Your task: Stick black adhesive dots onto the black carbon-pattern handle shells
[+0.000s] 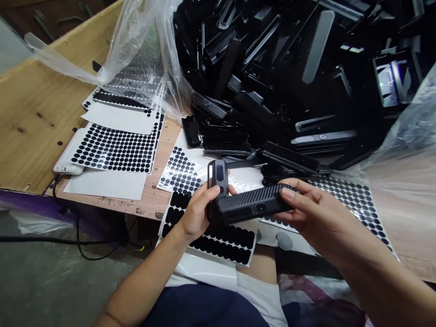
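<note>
Fingers wrapped round it, my left hand (199, 209) holds a short black piece (218, 175) with a ribbed side, upright near the middle of the view. My right hand (301, 202) grips the right end of a long black textured piece (255, 203) between thumb and fingers. The long piece lies nearly level, and its left end overlaps the lower part of the short one; whether they are joined cannot be made out. Below both pieces, a sheet of large black oval stickers (225, 245) rests at the table edge, partly over my lap.
Many glossy black parts (252, 109) are heaped behind my hands, with clear plastic (170, 54) beside them. Sheets of round black stickers (116, 147) lie left, centre and right. A wooden board (41, 91) borders the left; a cable (78, 243) hangs below the table.
</note>
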Tool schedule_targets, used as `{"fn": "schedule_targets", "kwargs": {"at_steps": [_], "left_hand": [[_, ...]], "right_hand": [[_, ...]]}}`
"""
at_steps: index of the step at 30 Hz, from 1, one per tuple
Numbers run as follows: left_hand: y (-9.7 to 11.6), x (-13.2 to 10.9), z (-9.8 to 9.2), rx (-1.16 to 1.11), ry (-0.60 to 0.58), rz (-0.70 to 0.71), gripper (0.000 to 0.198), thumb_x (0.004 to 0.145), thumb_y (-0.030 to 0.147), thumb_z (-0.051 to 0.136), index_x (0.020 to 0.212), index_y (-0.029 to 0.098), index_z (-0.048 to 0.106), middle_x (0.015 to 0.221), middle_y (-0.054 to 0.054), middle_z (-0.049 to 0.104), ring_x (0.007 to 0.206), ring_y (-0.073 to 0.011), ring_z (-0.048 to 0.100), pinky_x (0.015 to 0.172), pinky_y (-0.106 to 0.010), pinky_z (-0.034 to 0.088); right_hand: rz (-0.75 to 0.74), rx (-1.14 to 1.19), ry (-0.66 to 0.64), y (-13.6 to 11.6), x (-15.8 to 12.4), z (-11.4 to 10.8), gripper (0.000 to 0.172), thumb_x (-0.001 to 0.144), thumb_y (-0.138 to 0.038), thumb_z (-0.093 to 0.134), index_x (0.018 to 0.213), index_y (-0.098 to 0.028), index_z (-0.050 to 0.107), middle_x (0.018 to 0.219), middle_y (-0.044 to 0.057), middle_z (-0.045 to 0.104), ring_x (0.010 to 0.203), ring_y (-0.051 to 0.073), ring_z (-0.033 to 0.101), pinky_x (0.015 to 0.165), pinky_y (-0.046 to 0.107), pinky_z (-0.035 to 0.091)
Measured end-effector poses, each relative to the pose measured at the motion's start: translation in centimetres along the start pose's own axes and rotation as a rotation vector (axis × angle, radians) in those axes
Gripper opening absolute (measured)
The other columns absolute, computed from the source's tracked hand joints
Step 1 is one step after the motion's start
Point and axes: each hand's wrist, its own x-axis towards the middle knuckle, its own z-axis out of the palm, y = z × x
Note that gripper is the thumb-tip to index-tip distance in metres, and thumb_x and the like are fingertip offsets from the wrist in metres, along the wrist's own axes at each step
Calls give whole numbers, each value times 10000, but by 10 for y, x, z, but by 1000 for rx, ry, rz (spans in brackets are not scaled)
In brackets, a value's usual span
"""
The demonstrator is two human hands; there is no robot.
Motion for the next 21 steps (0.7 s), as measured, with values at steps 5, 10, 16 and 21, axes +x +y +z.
{"fn": "schedule_targets", "kwargs": {"at_steps": [5,10,16,21], "left_hand": [[1,0,-1,45,-29,-33,425,911,532,682,958,112,727,770,-38,632,611,-112,555,540,-205,460],[3,-1,3,29,5,-36,449,861,509,740,1067,111,735,894,-65,701,687,-124,603,614,-209,505],[1,-1,1,11,16,-44,456,857,504,747,1101,119,732,909,-67,700,710,-138,625,597,-215,504],[2,-1,3,14,28,5,492,884,536,753,1203,171,673,1048,-66,689,800,-173,692,601,-250,549]], "right_hand": [[-30,-46,-5,2,4,-6,424,632,-539,957,833,-246,726,790,12,738,802,231,762,723,357,683],[-59,-99,-11,-2,9,1,422,624,-576,943,819,-274,722,830,24,741,798,241,742,659,356,666],[-164,-93,59,-10,13,-2,407,589,-549,965,748,-259,729,699,-9,645,624,144,591,545,264,563],[-24,101,33,-11,4,-1,540,576,-566,971,502,-239,548,485,-45,404,471,103,443,397,229,429]]}}
